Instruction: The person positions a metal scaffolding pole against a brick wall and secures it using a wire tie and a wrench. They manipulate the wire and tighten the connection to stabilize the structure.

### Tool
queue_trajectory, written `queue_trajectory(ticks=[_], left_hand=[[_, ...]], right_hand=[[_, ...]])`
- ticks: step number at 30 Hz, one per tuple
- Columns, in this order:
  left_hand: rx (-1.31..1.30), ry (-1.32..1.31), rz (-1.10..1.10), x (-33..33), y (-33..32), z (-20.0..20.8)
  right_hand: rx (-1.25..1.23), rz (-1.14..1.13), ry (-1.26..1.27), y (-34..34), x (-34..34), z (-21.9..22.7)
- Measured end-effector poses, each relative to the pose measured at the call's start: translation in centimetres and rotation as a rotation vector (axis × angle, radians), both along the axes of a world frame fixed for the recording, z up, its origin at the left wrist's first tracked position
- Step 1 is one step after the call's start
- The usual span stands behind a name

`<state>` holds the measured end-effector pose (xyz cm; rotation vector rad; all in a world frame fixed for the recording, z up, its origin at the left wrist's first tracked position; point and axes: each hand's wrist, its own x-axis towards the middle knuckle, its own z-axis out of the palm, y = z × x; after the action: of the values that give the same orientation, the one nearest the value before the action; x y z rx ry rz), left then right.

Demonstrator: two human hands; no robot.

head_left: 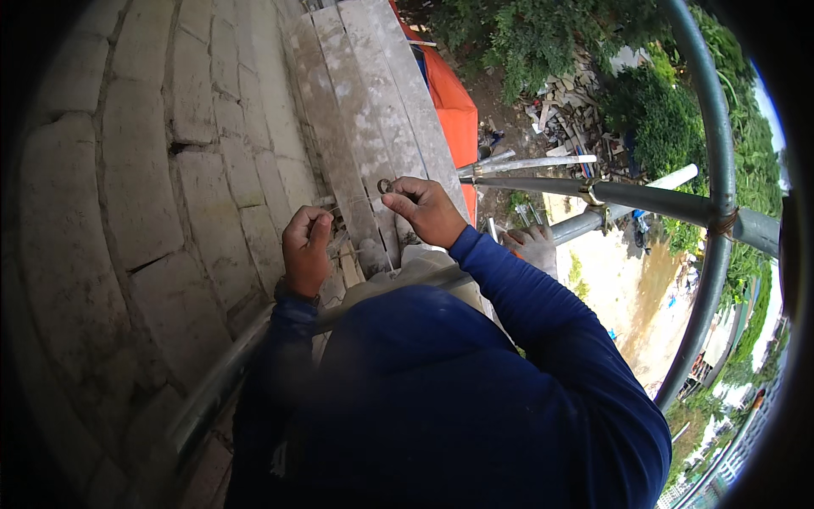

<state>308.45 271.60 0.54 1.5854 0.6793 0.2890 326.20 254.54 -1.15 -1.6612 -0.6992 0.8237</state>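
Observation:
My right hand (pixel 431 212) is closed in a pinch on a small brownish ring (pixel 385 185) that looks like a coil of wire or string. From there a thin pale strand (pixel 352 202) runs toward my left hand (pixel 307 250). That hand is closed too, thumb pressed to the curled fingers, near the block wall (pixel 140 187); the strand seems to end in its grip. Both hands are above worn scaffold planks (pixel 365 102), a short way in front of my body. Just below the hands, light-coloured material (pixel 415 270) partly hides the planks' near end.
A grey scaffold tube (pixel 653 199) crosses at the right and meets a curved upright tube (pixel 719 127). Another tube (pixel 222 377) slants beside the wall at lower left. An orange tarp (pixel 449 97) hangs past the planks. Far below are rubble (pixel 564 110) and bare ground (pixel 623 280).

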Motion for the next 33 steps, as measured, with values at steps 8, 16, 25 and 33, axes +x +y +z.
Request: queue_trajectory(ticks=[8, 16, 25, 33], left_hand=[[0.073, -0.031, 0.164, -1.6, 0.2, -3.3], [-0.124, 0.100, 0.139, -2.6, -0.6, -5.0], [-0.238, 0.043, -0.015, -4.4, -0.7, -1.8], [-0.118, 0.057, 0.125, -5.6, -0.3, -2.9]], right_hand=[[-0.025, -0.204, 0.425, -0.8, 0.3, -1.1], [-0.002, 0.097, 0.166, 2.3, -4.5, -0.7], [-0.044, 0.207, -0.349, 3.7, -6.0, 0.4], [-0.073, 0.279, -0.378, 4.4, -7.3, 0.7]])
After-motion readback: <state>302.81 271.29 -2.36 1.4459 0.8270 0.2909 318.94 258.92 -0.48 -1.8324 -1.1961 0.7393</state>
